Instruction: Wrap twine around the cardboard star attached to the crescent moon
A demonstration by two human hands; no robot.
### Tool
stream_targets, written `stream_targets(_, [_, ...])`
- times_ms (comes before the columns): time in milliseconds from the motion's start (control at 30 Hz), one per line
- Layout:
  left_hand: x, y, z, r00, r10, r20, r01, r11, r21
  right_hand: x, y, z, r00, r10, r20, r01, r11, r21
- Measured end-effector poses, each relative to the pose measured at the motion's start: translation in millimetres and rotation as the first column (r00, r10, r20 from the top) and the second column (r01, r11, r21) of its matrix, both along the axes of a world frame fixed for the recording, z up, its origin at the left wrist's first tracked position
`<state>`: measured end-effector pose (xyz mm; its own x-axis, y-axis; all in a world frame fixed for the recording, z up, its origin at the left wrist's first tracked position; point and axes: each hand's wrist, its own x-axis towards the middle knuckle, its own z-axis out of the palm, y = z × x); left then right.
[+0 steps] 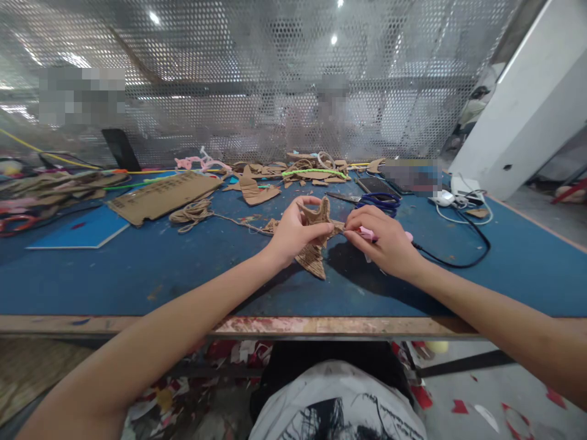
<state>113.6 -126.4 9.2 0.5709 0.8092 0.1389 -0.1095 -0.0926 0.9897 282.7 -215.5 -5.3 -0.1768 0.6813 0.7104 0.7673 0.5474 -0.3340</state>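
My left hand (298, 229) grips a cardboard piece wrapped in twine (313, 263), its pointed lower end hanging just over the blue tabletop. A curved upper part of it shows between thumb and fingers. Beside it, my right hand (383, 237) is closed in a pinch on a tan strand of twine (338, 226) at the piece's right side. From the left hand a line of twine runs left to a loose twine bundle (190, 214). Behind the right fingers lies a pink tool (367, 233), mostly hidden, with a black cord (452, 265).
Blue-handled scissors (378, 203) lie behind my right hand near a phone (378, 188). A large cardboard sheet (165, 197) and a blue board (82, 229) are at left. Cardboard scraps (259, 190) line the back, before a perforated metal screen (275, 79). A white charger (443, 197) sits at right.
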Motion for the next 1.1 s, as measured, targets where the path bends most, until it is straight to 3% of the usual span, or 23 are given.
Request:
stream_targets(467, [-0.6, -3.6, 3.3, 1.0, -0.007, -0.011, 0.007, 1.0, 0.002, 1.6, 1.7, -0.9, 0.998, -0.023, 0.05, 0.024, 1.0, -0.02])
stream_targets(600, [-0.5, -3.0, 1.6, 0.999, -0.03, -0.02, 0.029, 0.999, -0.023, 0.4, 0.2, 2.1, 0.999, -0.016, -0.037, 0.014, 0.998, -0.056])
stream_targets(733, [-1.2, -5.0, 1.0, 0.985, -0.161, -0.066, 0.157, 0.985, -0.071, 2.0, 1.4, 3.4, 0.955, -0.041, -0.295, -0.017, 0.981, -0.191])
stream_targets(867, [-1.7, -8.9, 2.0, 0.955, -0.288, -0.069, 0.277, 0.951, -0.137, 3.7, 4.1, 4.3, 0.856, 0.017, -0.517, -0.202, 0.931, -0.304])
stream_targets(967, [-2.2, -9.6, 2.3, 0.937, -0.346, -0.05, 0.335, 0.929, -0.156, 3.8, 3.6, 5.6, 0.83, 0.093, -0.55, -0.3, 0.906, -0.3])
stream_targets(1100, [-5.7, -6.1, 4.8, 0.881, -0.465, -0.085, 0.455, 0.883, -0.118, 6.6, -0.4, 6.5, 0.876, 0.107, -0.47, -0.273, 0.913, -0.301])
